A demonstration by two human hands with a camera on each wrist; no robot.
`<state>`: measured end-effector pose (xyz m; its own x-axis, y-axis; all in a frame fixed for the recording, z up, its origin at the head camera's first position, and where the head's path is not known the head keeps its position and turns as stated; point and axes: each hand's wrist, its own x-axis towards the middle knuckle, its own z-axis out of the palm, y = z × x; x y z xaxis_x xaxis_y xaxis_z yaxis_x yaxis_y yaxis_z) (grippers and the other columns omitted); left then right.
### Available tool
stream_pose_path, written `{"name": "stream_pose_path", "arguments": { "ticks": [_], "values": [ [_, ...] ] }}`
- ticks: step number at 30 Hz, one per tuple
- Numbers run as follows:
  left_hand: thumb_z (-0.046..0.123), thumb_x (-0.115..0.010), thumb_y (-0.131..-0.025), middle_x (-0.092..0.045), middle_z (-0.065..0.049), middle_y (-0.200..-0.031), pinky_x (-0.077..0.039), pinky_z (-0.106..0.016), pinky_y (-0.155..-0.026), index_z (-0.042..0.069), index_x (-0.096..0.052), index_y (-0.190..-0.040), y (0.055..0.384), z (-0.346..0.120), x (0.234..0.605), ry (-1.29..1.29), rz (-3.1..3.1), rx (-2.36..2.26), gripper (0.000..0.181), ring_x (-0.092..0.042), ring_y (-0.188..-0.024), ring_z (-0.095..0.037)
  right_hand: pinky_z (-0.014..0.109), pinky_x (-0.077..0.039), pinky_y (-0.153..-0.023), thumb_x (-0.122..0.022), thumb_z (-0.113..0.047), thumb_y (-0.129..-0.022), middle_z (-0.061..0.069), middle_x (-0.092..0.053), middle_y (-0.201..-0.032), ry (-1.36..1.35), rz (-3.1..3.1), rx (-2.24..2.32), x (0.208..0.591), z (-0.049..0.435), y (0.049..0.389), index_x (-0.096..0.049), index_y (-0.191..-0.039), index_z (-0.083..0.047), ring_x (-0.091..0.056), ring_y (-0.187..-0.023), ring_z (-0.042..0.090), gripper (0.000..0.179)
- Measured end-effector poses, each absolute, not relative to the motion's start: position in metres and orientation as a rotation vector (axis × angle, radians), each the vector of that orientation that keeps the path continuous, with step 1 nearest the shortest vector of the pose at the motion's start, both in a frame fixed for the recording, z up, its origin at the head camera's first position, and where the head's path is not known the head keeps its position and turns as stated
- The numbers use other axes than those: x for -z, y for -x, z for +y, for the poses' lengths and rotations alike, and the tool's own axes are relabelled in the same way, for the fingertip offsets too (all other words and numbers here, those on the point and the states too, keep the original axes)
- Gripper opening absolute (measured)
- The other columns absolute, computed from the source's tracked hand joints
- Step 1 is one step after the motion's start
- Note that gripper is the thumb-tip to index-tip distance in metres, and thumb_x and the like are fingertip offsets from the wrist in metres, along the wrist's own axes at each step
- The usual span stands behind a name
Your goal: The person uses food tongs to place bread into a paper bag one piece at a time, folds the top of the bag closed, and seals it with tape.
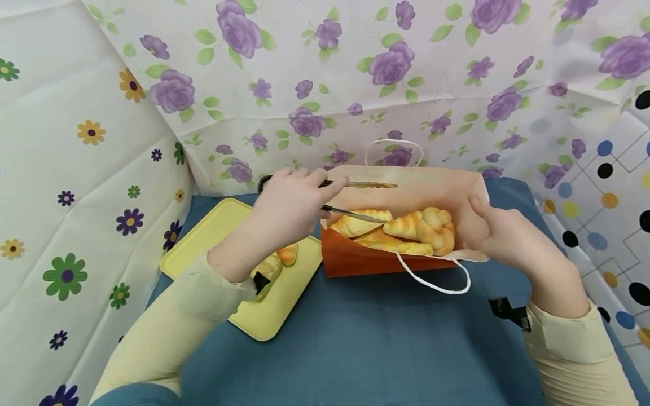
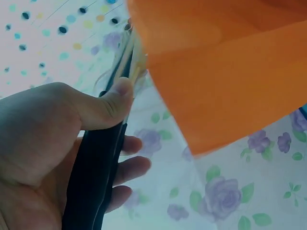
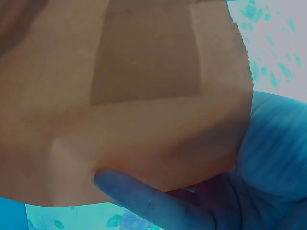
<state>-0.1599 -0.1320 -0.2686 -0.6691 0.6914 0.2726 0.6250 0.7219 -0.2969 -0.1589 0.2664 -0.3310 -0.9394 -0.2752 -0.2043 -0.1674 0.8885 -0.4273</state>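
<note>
My left hand (image 1: 291, 208) holds a pair of tongs (image 2: 93, 167) by the black handles, fingers curled round them. The tongs' two metal arms stand apart over the mouth of an orange paper bag (image 1: 376, 260), one tip close to the bread inside. The bag lies with its opening toward me and holds several breads, among them a knotted roll (image 1: 437, 231) and a striped bread (image 1: 361, 223). At the bag's right edge, my right hand (image 1: 513, 234) grips the paper, thumb on the inner face. Its other fingers are mostly hidden behind the paper.
Left of the bag is a yellow tray (image 1: 203, 225) with breads (image 1: 288, 255) on it, partly hidden by my left arm. A white cord handle (image 1: 437, 286) droops over the bag's front. A blue cloth (image 1: 365, 344) covers the table, with patterned sheets (image 1: 304, 84) around it.
</note>
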Motion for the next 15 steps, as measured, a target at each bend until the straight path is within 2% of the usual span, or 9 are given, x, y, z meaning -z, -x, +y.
{"name": "stream_pose_path", "arguments": {
  "ticks": [2,4,8,9,12,15],
  "values": [
    [0.023,-0.088,-0.092,-0.069,-0.009,-0.109,-0.049,-0.037,-0.063,0.018,-0.065,-0.146,0.156,-0.141,0.268,0.986,-2.548,-0.159,0.059,-0.061,-0.074,-0.027,0.061,-0.054,-0.086,-0.073,-0.024,-0.1,0.014,-0.07,-0.096,0.344,2.801,0.602,0.332,0.267,0.159,-0.017,-0.169,0.002,-0.067,-0.107,0.048,0.093],
    [0.03,-0.09,-0.091,-0.069,-0.008,-0.108,-0.049,-0.038,-0.063,0.018,-0.065,-0.148,0.151,-0.15,0.266,0.955,-2.535,-0.053,0.064,-0.064,-0.076,-0.027,0.06,-0.054,-0.086,-0.074,-0.025,-0.1,0.015,-0.07,-0.096,0.345,2.802,0.598,0.333,0.267,0.159,-0.016,-0.169,0.001,-0.066,-0.108,0.048,0.094],
    [0.029,-0.087,-0.093,-0.07,-0.008,-0.112,-0.045,-0.038,-0.06,0.018,-0.063,-0.152,0.142,-0.168,0.264,0.919,-2.517,0.076,0.065,-0.066,-0.081,-0.026,0.065,-0.052,-0.089,-0.073,-0.025,-0.101,0.035,-0.067,-0.118,0.343,2.813,0.585,0.332,0.268,0.16,-0.016,-0.169,0.001,-0.063,-0.116,0.055,0.093],
    [0.028,-0.087,-0.093,-0.07,-0.009,-0.115,-0.045,-0.039,-0.061,0.018,-0.062,-0.152,0.14,-0.172,0.265,0.91,-2.513,0.097,0.065,-0.066,-0.083,-0.026,0.065,-0.052,-0.09,-0.073,-0.025,-0.101,0.036,-0.066,-0.121,0.343,2.812,0.588,0.332,0.268,0.159,-0.016,-0.169,0.002,-0.062,-0.116,0.055,0.093],
    [0.027,-0.087,-0.093,-0.07,-0.009,-0.118,-0.043,-0.041,-0.064,0.019,-0.06,-0.155,0.134,-0.186,0.269,0.861,-2.521,0.16,0.068,-0.065,-0.084,-0.027,0.064,-0.053,-0.089,-0.073,-0.025,-0.1,0.036,-0.067,-0.119,0.344,2.813,0.589,0.333,0.268,0.159,-0.016,-0.169,0.002,-0.064,-0.113,0.054,0.093],
    [0.026,-0.088,-0.092,-0.069,-0.009,-0.117,-0.042,-0.041,-0.064,0.019,-0.058,-0.158,0.127,-0.203,0.28,0.795,-2.546,0.225,0.072,-0.061,-0.079,-0.026,0.059,-0.054,-0.083,-0.075,-0.025,-0.1,0.027,-0.07,-0.107,0.348,2.808,0.595,0.333,0.268,0.16,-0.016,-0.17,0.002,-0.067,-0.107,0.049,0.095]
  ]
}}
